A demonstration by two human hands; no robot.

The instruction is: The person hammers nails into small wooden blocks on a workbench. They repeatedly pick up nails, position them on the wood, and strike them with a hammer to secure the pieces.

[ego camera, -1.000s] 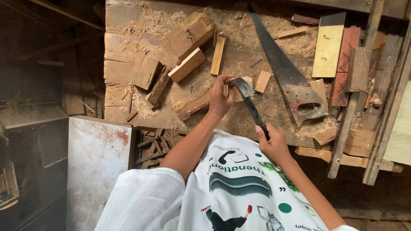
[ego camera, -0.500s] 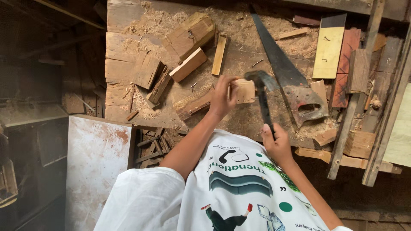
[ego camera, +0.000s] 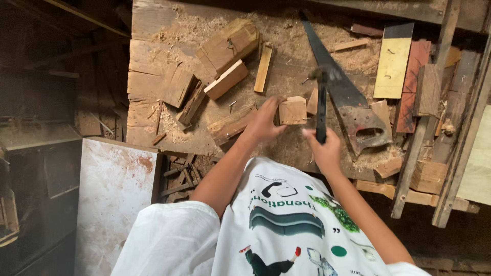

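Block of pale wood sits on the sawdust-strewn workbench, just left of the handsaw, and the left hand pinches it by its near-left side to keep it from skating. Right hand is clenched round the dark handle of a hammer, whose head hangs above and to the right of the block, blurred.

A good blow here looks to need the holding fingers kept low and clear of the top face, and the hammer head brought square over the block, not glancing off its right edge. Whether a nail stands in the block cannot be made out. Loose offcuts lie well apart to the left; the saw blade lies close by the hammer, so a stray swing could catch it.
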